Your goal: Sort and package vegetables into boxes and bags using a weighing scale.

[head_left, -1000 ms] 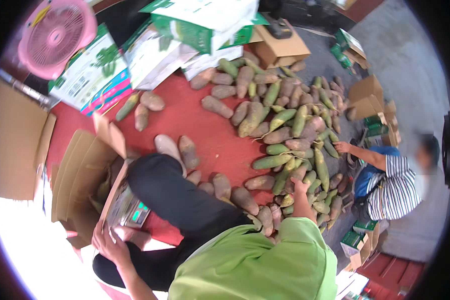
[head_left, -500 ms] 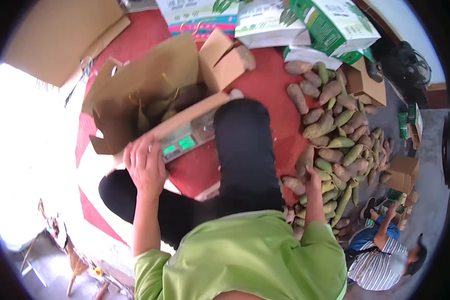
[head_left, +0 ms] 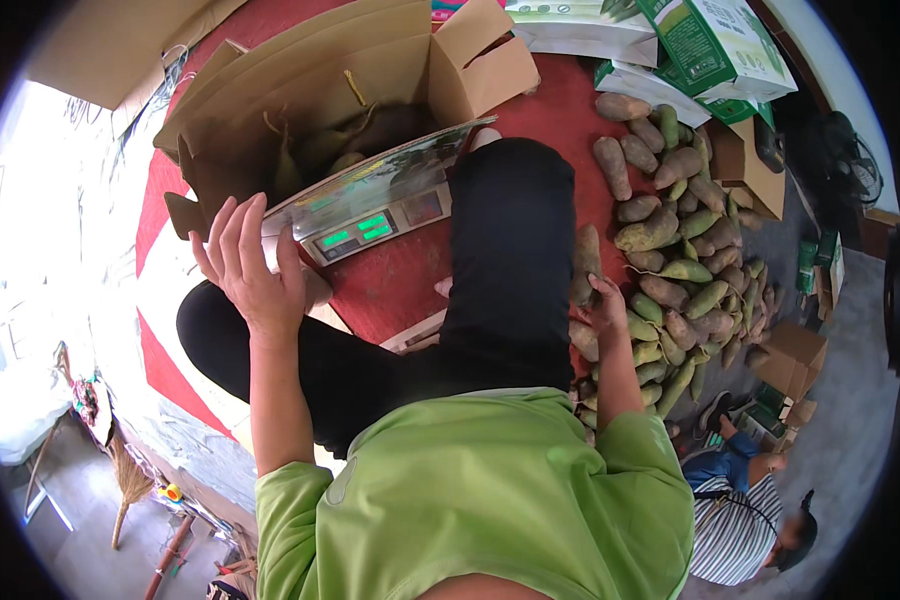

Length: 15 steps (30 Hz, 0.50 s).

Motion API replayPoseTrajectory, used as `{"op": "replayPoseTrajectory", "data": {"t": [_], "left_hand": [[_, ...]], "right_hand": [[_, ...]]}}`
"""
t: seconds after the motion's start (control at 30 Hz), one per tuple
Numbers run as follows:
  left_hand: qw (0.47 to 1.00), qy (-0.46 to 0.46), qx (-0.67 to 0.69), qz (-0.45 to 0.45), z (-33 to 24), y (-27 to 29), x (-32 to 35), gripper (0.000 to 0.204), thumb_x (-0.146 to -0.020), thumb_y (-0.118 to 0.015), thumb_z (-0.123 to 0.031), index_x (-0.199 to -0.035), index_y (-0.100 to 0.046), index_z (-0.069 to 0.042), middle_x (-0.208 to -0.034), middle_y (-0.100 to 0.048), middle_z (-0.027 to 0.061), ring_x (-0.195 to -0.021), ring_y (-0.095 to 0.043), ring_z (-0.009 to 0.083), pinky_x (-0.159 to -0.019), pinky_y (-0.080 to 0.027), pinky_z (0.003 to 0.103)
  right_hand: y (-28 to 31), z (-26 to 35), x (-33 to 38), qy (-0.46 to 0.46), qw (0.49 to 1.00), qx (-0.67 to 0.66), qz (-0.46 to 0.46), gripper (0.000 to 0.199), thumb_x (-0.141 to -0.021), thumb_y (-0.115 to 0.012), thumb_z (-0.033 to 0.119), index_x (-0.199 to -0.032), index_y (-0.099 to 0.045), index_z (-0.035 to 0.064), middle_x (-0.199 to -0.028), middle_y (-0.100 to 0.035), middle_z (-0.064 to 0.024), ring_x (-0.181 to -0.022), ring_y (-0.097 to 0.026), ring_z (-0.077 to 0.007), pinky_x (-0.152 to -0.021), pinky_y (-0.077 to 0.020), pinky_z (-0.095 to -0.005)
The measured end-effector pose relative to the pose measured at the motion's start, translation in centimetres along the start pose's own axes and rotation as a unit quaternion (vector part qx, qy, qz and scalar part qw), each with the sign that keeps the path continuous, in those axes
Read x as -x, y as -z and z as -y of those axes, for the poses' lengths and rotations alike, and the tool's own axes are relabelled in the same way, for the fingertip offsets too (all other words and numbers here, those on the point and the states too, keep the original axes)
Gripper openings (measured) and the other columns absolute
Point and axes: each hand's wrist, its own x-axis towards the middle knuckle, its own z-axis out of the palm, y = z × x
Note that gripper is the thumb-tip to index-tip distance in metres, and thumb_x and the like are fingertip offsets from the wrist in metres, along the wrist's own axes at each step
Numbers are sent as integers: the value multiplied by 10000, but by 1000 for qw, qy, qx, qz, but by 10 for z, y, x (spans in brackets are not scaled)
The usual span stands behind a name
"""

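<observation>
My left hand (head_left: 252,262) is raised with its fingers stretched out, beside the near left corner of an open cardboard box (head_left: 300,90). A few muddy green radishes (head_left: 320,150) lie inside the box, partly in shadow. Just in front of the box is a digital scale (head_left: 385,226) with green lit digits; whether the box rests on it is hidden by the near flap. On the other side of my raised knee, my right hand (head_left: 606,303) is closed round the lower end of a long soil-covered radish (head_left: 585,262), at the edge of the radish pile (head_left: 705,270).
Green and white cartons (head_left: 720,50) lie beyond the pile. Small cardboard boxes (head_left: 755,180) stand along its right side, near a black fan (head_left: 850,165). A person in a striped shirt (head_left: 740,525) is low at the right. A broom (head_left: 128,480) stands at lower left.
My left hand has come off the box's near flap and its fingers have straightened. The radish in my right hand now stands more upright. The whole view has shifted slightly.
</observation>
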Motion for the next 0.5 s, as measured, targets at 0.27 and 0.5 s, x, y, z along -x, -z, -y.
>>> {"op": "replayPoseTrajectory", "data": {"t": [0.27,0.5], "left_hand": [[999,9,-17,34,1,-1,-1,377,-819,-645,-147,-1193,-595,-129,-1112,-612,34,-1192,-512,232,-1124,-160,484],[1000,6,-1,9,0,-4,-6,190,-791,-611,-65,-961,-676,-117,-903,-629,4,-1036,-589,205,-1102,-217,498]], "right_hand": [[-10,31,21,58,998,-14,20,580,-742,-742,187,-1254,-474,134,-1162,-565,-62,-1013,-562,-214,-787,-449,-441],[-94,162,117,366,915,64,155,652,-687,-739,108,-1279,-492,-9,-1228,-549,-105,-1152,-514,-241,-1004,-375,-347]]}}
